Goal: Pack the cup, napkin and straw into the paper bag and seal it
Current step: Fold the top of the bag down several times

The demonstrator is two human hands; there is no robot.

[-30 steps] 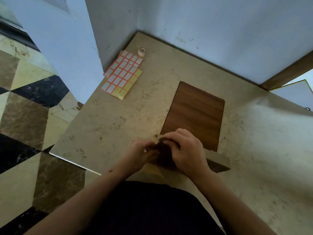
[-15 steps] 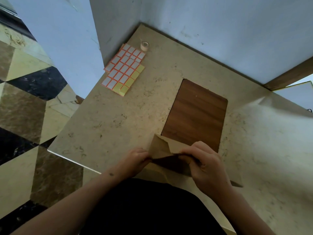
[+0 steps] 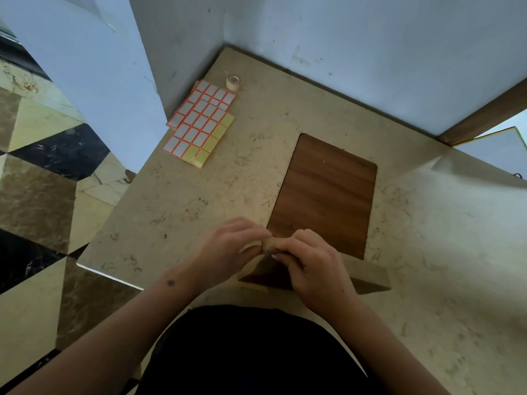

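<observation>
A brown paper bag lies on its side at the near edge of the stone table, its length running to the right. My left hand and my right hand meet at its left end and both pinch the folded top flap between fingertips. The flap is pressed down small between the fingers. Most of the bag's left part is hidden under my right hand. No cup, napkin or straw shows anywhere in the head view.
Sheets of orange-bordered white labels lie at the table's far left, with a small roll of tape just behind them. A dark wooden board lies beyond my hands. Walls close the far side; the table's left edge drops to a tiled floor.
Half a second ago the flap stood up open between my hands; now it is folded down and both hands have closed together over it.
</observation>
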